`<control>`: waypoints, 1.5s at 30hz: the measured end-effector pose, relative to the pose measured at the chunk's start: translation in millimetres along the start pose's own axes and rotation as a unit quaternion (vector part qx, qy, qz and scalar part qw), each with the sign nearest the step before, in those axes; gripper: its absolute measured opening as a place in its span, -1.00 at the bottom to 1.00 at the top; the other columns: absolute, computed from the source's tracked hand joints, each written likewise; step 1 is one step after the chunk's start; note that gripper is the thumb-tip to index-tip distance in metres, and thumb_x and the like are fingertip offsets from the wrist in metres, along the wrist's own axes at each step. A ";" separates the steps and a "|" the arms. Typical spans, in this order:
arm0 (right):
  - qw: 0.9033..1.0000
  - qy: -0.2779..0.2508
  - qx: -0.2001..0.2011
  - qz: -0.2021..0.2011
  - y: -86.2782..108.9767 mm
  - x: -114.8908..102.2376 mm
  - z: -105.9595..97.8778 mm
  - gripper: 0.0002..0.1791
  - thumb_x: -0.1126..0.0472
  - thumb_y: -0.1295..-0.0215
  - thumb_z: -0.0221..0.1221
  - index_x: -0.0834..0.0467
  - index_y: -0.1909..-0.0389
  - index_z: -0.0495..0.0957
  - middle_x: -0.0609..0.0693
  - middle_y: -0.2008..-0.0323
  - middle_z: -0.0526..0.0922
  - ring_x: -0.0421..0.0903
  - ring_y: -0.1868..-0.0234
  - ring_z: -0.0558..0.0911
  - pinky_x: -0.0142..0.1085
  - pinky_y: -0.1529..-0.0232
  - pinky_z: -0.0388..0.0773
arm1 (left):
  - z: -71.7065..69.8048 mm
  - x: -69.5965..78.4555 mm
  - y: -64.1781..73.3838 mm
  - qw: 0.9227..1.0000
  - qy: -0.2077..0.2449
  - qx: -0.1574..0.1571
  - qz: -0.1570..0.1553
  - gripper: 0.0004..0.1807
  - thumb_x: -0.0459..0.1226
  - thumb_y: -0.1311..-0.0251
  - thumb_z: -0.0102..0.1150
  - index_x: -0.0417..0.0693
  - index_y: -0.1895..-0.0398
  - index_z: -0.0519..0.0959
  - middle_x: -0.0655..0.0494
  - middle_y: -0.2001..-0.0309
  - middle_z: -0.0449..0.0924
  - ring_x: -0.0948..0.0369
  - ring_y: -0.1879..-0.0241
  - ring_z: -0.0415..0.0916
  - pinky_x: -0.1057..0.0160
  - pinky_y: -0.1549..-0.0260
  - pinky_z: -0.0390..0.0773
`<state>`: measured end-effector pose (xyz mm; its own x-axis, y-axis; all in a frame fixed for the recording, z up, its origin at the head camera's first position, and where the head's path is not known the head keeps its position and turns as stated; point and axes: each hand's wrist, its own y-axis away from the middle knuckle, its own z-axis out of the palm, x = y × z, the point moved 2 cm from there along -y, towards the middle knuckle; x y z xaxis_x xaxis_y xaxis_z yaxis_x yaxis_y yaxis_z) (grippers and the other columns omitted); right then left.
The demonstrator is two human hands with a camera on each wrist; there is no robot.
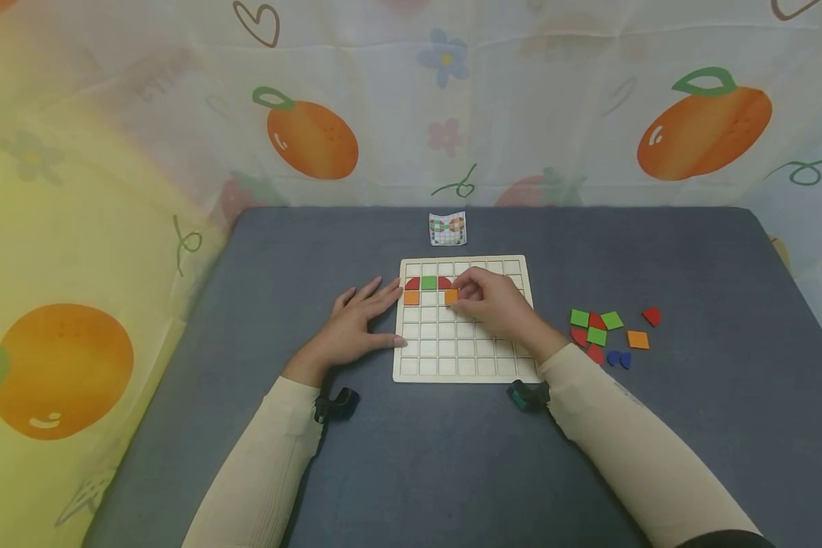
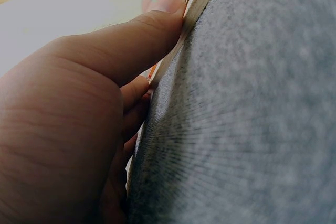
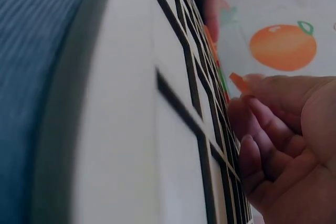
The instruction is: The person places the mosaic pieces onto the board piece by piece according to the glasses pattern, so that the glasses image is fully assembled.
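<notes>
A pale wooden grid board (image 1: pixel 466 378) lies on the dark table. My right hand (image 1: pixel 496 304) pinches an orange square tile (image 1: pixel 450 297) between thumb and fingertips, close over the second row, just below a red tile (image 1: pixel 444 283). In the right wrist view that orange tile (image 3: pixel 240 83) stands tilted above the grid. My left hand (image 1: pixel 356 323) rests at the board's left edge, fingers spread and thumb at the rim; the left wrist view shows the thumb (image 2: pixel 152 30) against the edge. Seated in the grid are another red tile (image 1: pixel 412 284), a green square (image 1: pixel 428 283) and an orange square (image 1: pixel 411 298).
Right of the board lie loose tiles: several green squares (image 1: pixel 579 318), several red pieces (image 1: pixel 651 317), an orange square (image 1: pixel 638 340) and two small blue pieces (image 1: pixel 626 361). A small printed pattern card (image 1: pixel 447 229) lies behind the board. A fruit-print cloth (image 1: pixel 383 91) hangs at the back.
</notes>
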<state>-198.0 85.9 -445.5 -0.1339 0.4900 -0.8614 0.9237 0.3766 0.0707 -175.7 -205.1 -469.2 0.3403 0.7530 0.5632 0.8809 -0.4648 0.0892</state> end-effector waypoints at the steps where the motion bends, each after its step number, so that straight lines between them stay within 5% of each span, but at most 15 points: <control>1: 1.000 0.005 0.001 0.001 -1.2 -0.3 1.1 -0.70 0.22 -0.49 0.43 0.17 -0.15 0.67 0.02 0.12 0.69 -0.02 0.16 0.64 -0.08 0.01 0.57 | 0.0 0.0 -0.1 1.000 0.000 0.000 0.000 0.11 0.21 -0.28 0.52 0.14 -0.78 0.16 0.34 -0.73 0.00 0.12 -0.73 -0.28 -0.23 -0.56 -0.39; 31: 0.998 0.054 -0.004 0.011 -8.1 -3.2 9.8 -0.65 0.23 -0.53 0.33 0.16 -0.26 0.66 -0.01 0.19 0.67 -0.02 0.24 0.60 -0.08 0.10 0.54 | -1.5 1.0 0.2 1.000 0.004 -0.003 0.003 0.10 0.19 -0.30 0.51 0.13 -0.78 0.16 0.34 -0.73 0.00 0.14 -0.73 -0.29 -0.22 -0.56 -0.39; 45: 0.995 0.098 -0.008 -0.016 -9.9 -1.7 10.6 -0.70 0.29 -0.54 0.27 0.22 -0.20 0.74 0.02 0.16 0.64 0.00 0.16 0.57 -0.06 0.04 0.53 | -0.3 -0.7 -0.6 1.000 0.001 -0.006 -0.001 0.10 0.22 -0.31 0.49 0.16 -0.78 0.13 0.35 -0.73 -0.02 0.17 -0.73 -0.31 -0.21 -0.56 -0.39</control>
<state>-203.0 73.0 -450.1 -0.2320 0.6211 -0.7486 0.9120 0.4065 0.0546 -176.5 -205.5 -469.4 0.3382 0.7532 0.5641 0.8775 -0.4691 0.1002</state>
